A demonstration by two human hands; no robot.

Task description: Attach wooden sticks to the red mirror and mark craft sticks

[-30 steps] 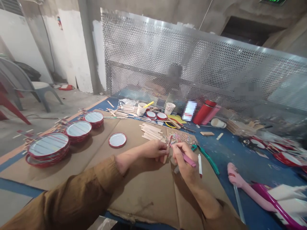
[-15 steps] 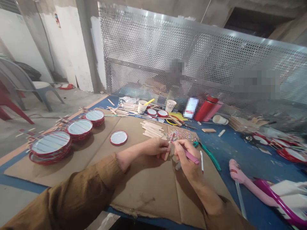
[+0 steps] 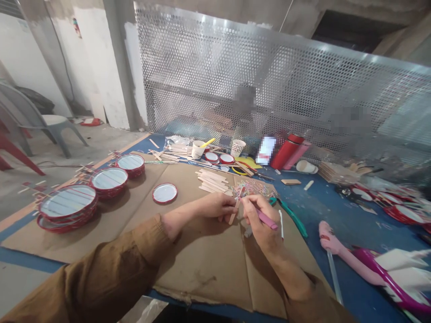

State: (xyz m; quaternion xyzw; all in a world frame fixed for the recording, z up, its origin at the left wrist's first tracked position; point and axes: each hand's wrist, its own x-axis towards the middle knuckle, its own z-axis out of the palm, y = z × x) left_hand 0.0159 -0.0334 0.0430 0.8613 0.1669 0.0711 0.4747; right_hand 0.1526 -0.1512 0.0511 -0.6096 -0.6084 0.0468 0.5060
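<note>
My left hand (image 3: 217, 205) pinches a flat wooden craft stick (image 3: 233, 216), tilted upright, its upper end coloured reddish. My right hand (image 3: 264, 226) grips a pink marker (image 3: 267, 219) like a pen, its tip at the upper part of the stick. Just beyond the hands lie a pile of plain craft sticks (image 3: 211, 180) and a heap of coloured rubber bands (image 3: 252, 187). A white pen (image 3: 282, 222) and a green-handled tool (image 3: 294, 220) lie right of my right hand. The sheet of cardboard (image 3: 202, 264) is under both hands.
Red-rimmed round pieces with white faces (image 3: 67, 201) stand in stacks at left, and one white disc (image 3: 164, 193) lies alone. Behind are paper cups (image 3: 198, 150), a phone (image 3: 266, 150) and a red flask (image 3: 287, 151). A pink glue gun (image 3: 357, 264) lies at right. A perforated metal panel (image 3: 202, 67) closes the back.
The view has shifted slightly. Both hands keep their hold on the stick and the marker, the marker's tip still at the stick's upper part.
</note>
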